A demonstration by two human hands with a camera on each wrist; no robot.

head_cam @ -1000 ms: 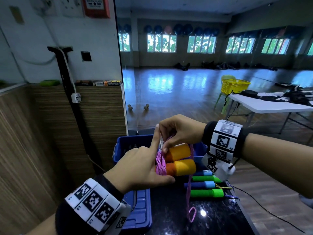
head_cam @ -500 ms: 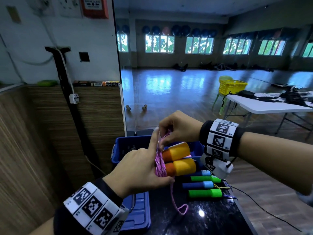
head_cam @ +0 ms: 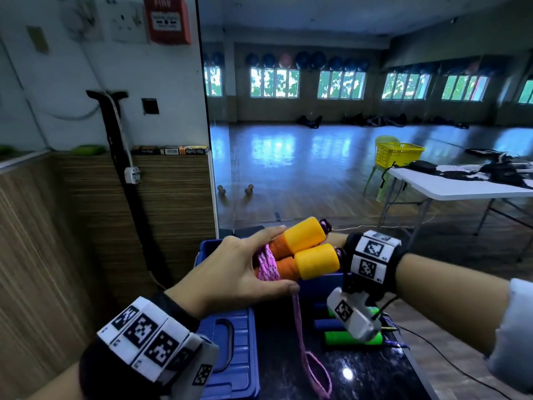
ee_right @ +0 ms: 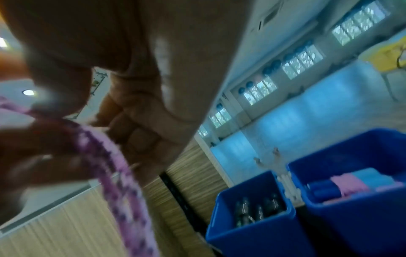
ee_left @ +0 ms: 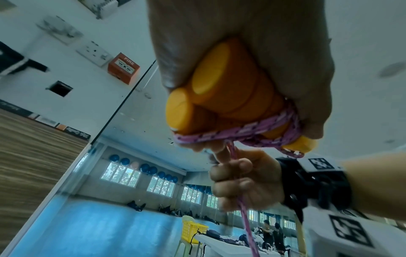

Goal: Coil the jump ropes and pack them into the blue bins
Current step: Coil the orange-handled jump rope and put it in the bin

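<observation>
head view: left hand (head_cam: 230, 272) clasps the orange handles (head_cam: 305, 255); right hand (ee_left: 243, 180) pinches the pink rope (head_cam: 300, 327), mid-wrap; next, wind the hanging tail.

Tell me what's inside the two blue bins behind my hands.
From the right wrist view, the nearer blue bin holds dark, shiny items too blurred to identify. The farther blue bin shows blue and pink handles. Anything lower down is hidden by the walls.

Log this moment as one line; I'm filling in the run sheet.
stage: winding | left hand: holds orange handles | right hand: grips pink rope | tail: hangs loose | blue bins: not yet packed
</observation>
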